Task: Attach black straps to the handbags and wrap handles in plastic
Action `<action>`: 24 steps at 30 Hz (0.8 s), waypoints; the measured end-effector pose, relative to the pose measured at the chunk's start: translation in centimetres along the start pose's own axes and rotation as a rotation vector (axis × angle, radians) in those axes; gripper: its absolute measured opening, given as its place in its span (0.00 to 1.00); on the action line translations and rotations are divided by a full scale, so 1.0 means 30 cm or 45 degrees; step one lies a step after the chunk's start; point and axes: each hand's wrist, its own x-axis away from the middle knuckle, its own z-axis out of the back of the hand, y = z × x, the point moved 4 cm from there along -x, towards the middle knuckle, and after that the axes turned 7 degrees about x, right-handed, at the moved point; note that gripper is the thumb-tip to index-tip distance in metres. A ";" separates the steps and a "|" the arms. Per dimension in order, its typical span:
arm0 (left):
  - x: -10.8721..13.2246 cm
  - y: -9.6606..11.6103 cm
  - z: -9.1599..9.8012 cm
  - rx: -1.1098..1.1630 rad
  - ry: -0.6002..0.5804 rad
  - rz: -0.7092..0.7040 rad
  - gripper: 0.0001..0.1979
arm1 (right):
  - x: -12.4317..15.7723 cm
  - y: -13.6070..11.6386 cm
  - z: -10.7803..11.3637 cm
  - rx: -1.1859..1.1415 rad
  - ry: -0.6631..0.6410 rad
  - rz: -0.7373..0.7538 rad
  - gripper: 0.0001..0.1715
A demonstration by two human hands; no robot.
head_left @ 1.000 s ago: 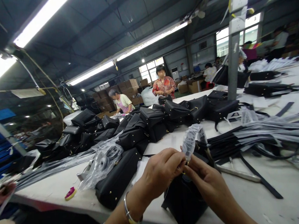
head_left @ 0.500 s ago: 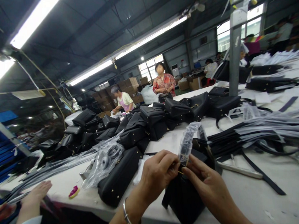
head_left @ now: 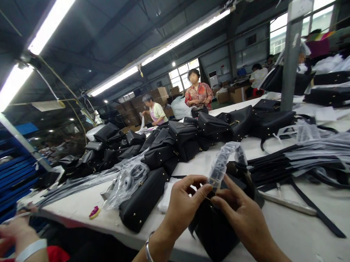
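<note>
A black handbag (head_left: 215,239) rests near the table's front edge, with its arched handle (head_left: 218,170) wrapped in clear plastic film. My left hand (head_left: 183,203) is closed, thumb and fingertips pinching at the handle's lower end from the left. From the right, my right hand (head_left: 242,212) is closed on the same spot, its thumb beside a thin gold-coloured piece of metal at the handle's base. My fingers partly cover this joint, so the exact grip on the metal cannot be made out. Left of my hands lies another black handbag (head_left: 142,202).
Black handbags (head_left: 184,136) are heaped across the table (head_left: 306,237). Plastic-covered straps (head_left: 289,155) and a metal tool (head_left: 289,202) lie to the right. A purple and yellow object (head_left: 94,212) sits near the front edge. A co-worker's arm (head_left: 29,244) shows at lower left.
The view has swung slightly left, so the scene sits further right. My left thumb has shifted up against the handle end. The co-worker's arm at lower left has drawn back from the table edge.
</note>
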 end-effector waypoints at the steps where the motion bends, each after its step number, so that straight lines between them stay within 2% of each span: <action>1: 0.004 -0.007 -0.002 0.040 0.035 0.039 0.11 | 0.002 0.006 -0.016 -0.008 -0.073 0.027 0.45; 4: 0.017 -0.012 -0.001 0.096 0.103 0.105 0.13 | 0.012 0.009 -0.055 0.000 -0.275 0.128 0.29; 6: 0.018 -0.003 0.000 0.075 0.091 0.128 0.14 | 0.012 -0.001 -0.063 0.016 -0.310 0.187 0.23; 11: -0.029 0.046 -0.024 0.295 -0.063 0.199 0.25 | -0.010 -0.039 -0.058 0.045 -0.271 0.290 0.23; 15: -0.062 0.067 -0.064 0.245 -0.242 0.195 0.21 | -0.020 -0.039 -0.053 0.076 -0.242 0.351 0.24; 20: -0.014 0.009 -0.057 0.126 -0.193 0.107 0.17 | -0.033 0.015 -0.035 -0.012 -0.141 0.162 0.25; 24: 0.023 -0.049 -0.039 0.113 -0.173 0.117 0.16 | -0.037 0.036 -0.032 -0.184 -0.157 0.042 0.24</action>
